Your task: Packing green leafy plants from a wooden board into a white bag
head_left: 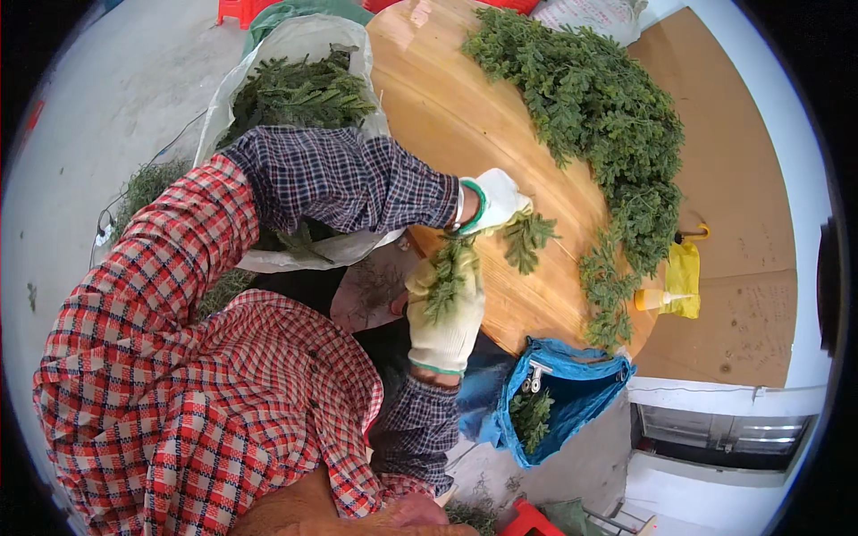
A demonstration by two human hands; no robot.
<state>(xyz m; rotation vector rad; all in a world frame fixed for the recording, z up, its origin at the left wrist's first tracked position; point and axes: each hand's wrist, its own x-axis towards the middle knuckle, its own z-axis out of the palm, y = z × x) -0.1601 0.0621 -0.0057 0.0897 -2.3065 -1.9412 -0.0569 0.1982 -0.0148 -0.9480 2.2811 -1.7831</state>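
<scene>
My left hand (497, 198), in a white and pale yellow work glove, reaches over the round wooden table (465, 134). Its fingers are closed on a leafy green sprig (529, 241) that hangs out beyond them. Just nearer to me, at the table's edge, my right hand (442, 313) wears a matching glove with a green cuff. A green sprig (447, 281) lies along its palm and fingers, and the hand is curled round it. The two hands are close together, and the exact finger grip is partly hidden by leaves.
A thick pile of green sprigs (599, 116) lines the table's far side. A white sack (366, 49) of greenery stands at left. A blue bag (514, 393) with a bulldog clip (536, 375) hangs at the table edge. Nearby are a yellow-orange bottle (652, 299) and a yellow bag (684, 277).
</scene>
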